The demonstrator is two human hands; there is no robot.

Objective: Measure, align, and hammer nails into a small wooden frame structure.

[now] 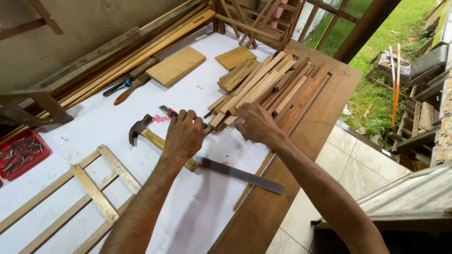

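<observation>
My left hand [182,135] and my right hand [256,123] both rest on the near end of a pile of short wooden slats [275,87] on the white-covered workbench [197,207]. The fingers of each hand curl over the slat ends; whether either one grips a slat I cannot tell. A claw hammer [141,131] with a wooden handle lies under my left wrist. A steel ruler [240,175] lies just behind my hands, near the bench edge. A red-handled tool [167,111] pokes out beside my left fingers.
A slatted wooden frame [94,190] lies at the near left. A red tray of nails [21,153] sits at the left edge. Two flat boards [176,66] and long battens [141,47] lie at the back. Tiled floor and grass are to the right.
</observation>
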